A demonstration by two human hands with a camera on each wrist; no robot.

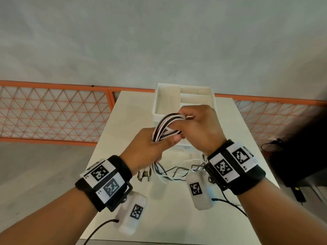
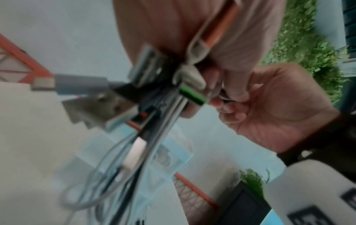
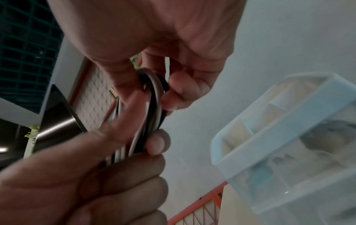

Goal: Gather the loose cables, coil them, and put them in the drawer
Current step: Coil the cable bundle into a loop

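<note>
A bundle of black and white cables (image 1: 166, 128) is held above the table between both hands. My left hand (image 1: 155, 147) grips the bundle low down, thumb across it. My right hand (image 1: 192, 124) curls its fingers round the looped top of the cables (image 3: 154, 106). Several plugs (image 2: 146, 85) and loose cable ends (image 1: 169, 172) hang below my left hand. The open white drawer (image 1: 159, 103), divided into compartments, stands just behind the hands; the drawer (image 3: 250, 149) also shows in the right wrist view.
The white table (image 1: 123, 121) carries a clear plastic drawer unit (image 1: 184, 149) under the hands. An orange mesh railing (image 1: 53, 112) runs behind the table. A dark box with a black cord (image 1: 276, 144) sits at the right.
</note>
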